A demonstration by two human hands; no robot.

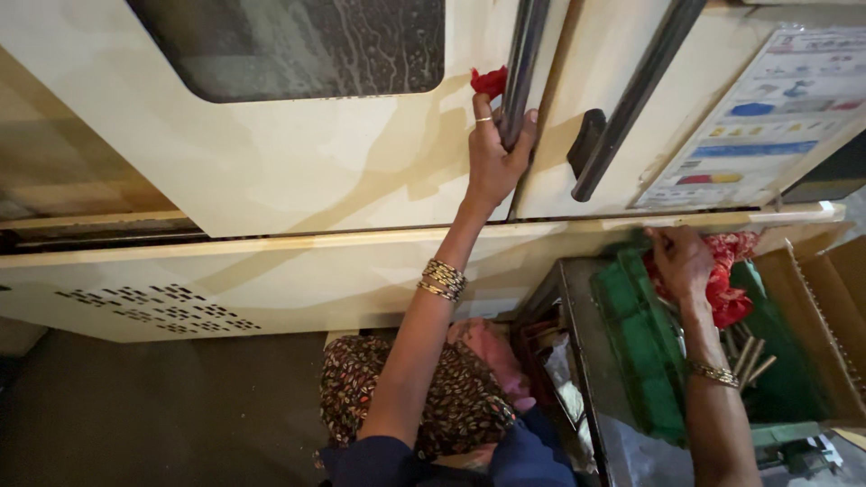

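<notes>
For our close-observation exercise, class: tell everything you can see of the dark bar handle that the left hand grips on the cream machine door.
The bar handle is a long, dark, smooth rod, metal by its look, running along the edge of the cream door beside its dark window. Its far end leaves the picture at the top. The left hand closes its fingers around the near end, a ring on one finger. A scrap of red cloth sits against the bar by the fingertips. A second, similar handle lies on the neighbouring door.

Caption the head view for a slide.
Left hand grips the machine door's dark handle; right hand rests on a red cloth.
</notes>
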